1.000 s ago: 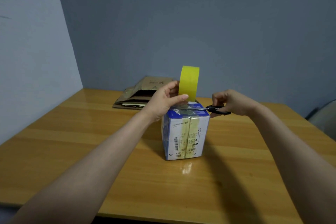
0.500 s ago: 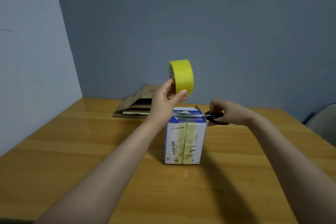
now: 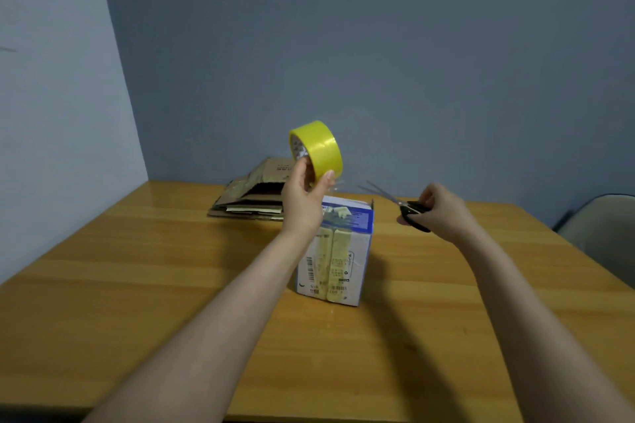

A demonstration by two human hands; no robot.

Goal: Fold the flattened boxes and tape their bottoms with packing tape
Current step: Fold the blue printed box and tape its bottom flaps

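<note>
Status: tape roll (image 3: 319, 148) held above box (image 3: 343, 251)

Flattened boxes (image 3: 247, 199) are stacked far back on the tabletop (image 3: 137, 285). The yellow tape roll is pinched in the left-hand grip (image 3: 302, 203), just above the folded box, which stands upright mid-tabletop with tape strips down its near face. Black-handled scissors (image 3: 414, 211), blades parted, are clasped in the right-hand grip (image 3: 445, 209), apart from the box.

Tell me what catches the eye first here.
The bright yellow tape roll, held up by the left hand above the middle of the wooden table. Just below stands a taped blue-and-white box, with scissors in the right hand to its right. Flattened cardboard boxes lie stacked at the table's far edge.
</note>
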